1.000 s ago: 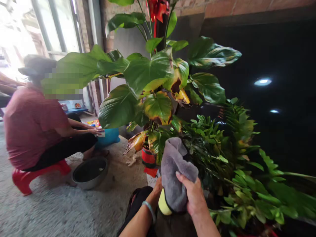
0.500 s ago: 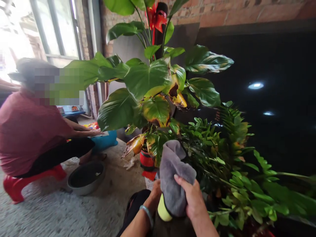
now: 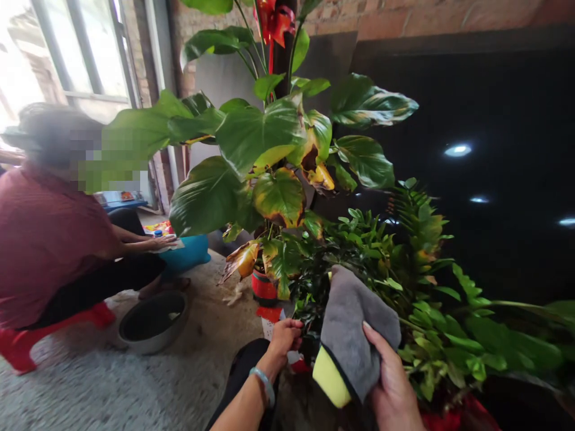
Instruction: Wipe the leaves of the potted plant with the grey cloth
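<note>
our right hand (image 3: 395,383) clamps the grey cloth (image 3: 354,329) over the small-leaved plant (image 3: 377,251); our left hand (image 3: 284,335) curls shut at its stems. we judge the wiping barely begun, with most leaves left.

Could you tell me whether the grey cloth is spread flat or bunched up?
Bunched up: the grey cloth is gathered in the right hand, draped in folds, its yellow side curled out at the bottom.
</note>
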`<state>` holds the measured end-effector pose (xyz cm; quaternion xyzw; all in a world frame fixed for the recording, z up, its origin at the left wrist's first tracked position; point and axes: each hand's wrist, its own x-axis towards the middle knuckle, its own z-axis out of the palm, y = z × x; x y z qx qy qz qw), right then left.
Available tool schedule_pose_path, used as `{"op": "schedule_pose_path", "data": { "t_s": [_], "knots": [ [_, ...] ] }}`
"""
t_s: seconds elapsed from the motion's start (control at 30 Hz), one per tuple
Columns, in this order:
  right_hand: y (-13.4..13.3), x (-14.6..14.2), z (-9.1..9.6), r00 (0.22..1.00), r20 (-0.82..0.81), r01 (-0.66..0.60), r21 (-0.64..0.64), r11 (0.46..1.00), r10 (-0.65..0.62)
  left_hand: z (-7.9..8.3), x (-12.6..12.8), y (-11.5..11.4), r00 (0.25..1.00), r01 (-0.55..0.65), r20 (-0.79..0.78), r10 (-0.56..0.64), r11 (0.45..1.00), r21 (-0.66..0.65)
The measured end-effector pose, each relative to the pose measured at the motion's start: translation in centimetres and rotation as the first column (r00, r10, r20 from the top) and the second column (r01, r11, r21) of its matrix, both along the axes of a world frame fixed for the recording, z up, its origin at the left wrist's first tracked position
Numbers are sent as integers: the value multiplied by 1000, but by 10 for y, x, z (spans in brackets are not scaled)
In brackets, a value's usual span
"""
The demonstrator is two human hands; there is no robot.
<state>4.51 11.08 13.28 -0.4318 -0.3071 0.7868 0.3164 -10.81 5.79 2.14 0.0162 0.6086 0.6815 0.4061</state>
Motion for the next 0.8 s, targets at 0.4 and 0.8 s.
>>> {"op": "schedule_pose_path", "data": {
  "t_s": [0.4, 0.8],
  "knots": [
    [15, 28, 23, 964, -5, 264, 152, 953, -266, 7, 2, -1, 999, 15, -28, -16, 998, -64],
    [-9, 28, -40, 968, 252, -60, 306, 950, -20, -3, -3, -1, 997, 63, -42, -66, 996, -68]
  ]
}}
